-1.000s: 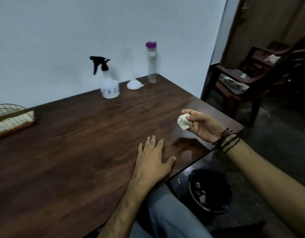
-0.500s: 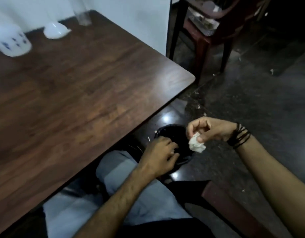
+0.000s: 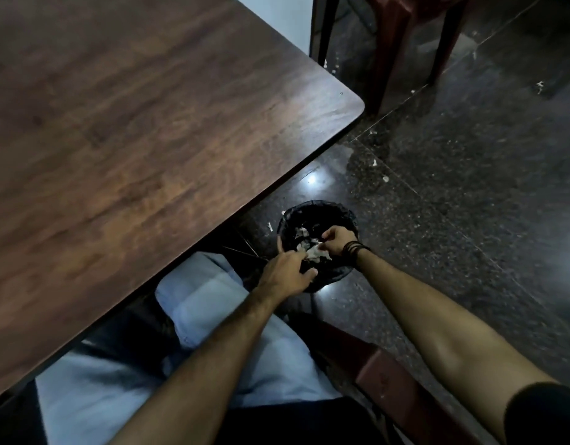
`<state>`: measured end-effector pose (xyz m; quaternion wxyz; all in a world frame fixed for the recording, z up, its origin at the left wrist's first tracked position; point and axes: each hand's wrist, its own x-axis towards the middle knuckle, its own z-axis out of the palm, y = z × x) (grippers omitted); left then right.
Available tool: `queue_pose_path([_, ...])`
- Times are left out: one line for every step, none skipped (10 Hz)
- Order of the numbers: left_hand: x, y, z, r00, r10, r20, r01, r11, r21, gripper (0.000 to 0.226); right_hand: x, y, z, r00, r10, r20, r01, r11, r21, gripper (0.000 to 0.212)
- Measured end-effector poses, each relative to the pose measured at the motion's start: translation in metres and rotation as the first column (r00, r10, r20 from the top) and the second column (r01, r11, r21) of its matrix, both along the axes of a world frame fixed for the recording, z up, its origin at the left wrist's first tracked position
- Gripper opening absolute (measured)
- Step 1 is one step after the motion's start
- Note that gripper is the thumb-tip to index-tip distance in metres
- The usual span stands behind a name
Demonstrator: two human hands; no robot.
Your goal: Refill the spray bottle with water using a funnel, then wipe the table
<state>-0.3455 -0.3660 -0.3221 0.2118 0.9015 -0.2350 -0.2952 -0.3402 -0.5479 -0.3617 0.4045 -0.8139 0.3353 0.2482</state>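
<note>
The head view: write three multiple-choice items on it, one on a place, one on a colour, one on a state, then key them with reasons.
1. Where does the bin stand?
A. on the table
B. on the floor beside the table's edge
C. on the chair seat

2. What colour is the bin's liner?
A. black
B. white
C. red

3. What is the right hand doing?
A. lying flat on the table
B. hanging open and holding nothing
C. holding a crumpled white tissue over the bin

Answers:
1. B: the bin sits on the dark floor, just past the edge of the wooden table.
2. A: the liner gathered around the rim is black.
3. C: its fingers curl on the tissue above the bin's mouth, with the left hand at the near rim.
</note>
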Motion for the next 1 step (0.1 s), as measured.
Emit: queue_pose_path([0.0012, 0.0009, -0.0073, 1.0, 0.027, 0.0, -0.027, 1.0, 0.006, 0.049, 0.0023, -0.0003, -0.0042, 0.999, 0.023, -0.048, -0.026, 0.998, -0.049, 0.034])
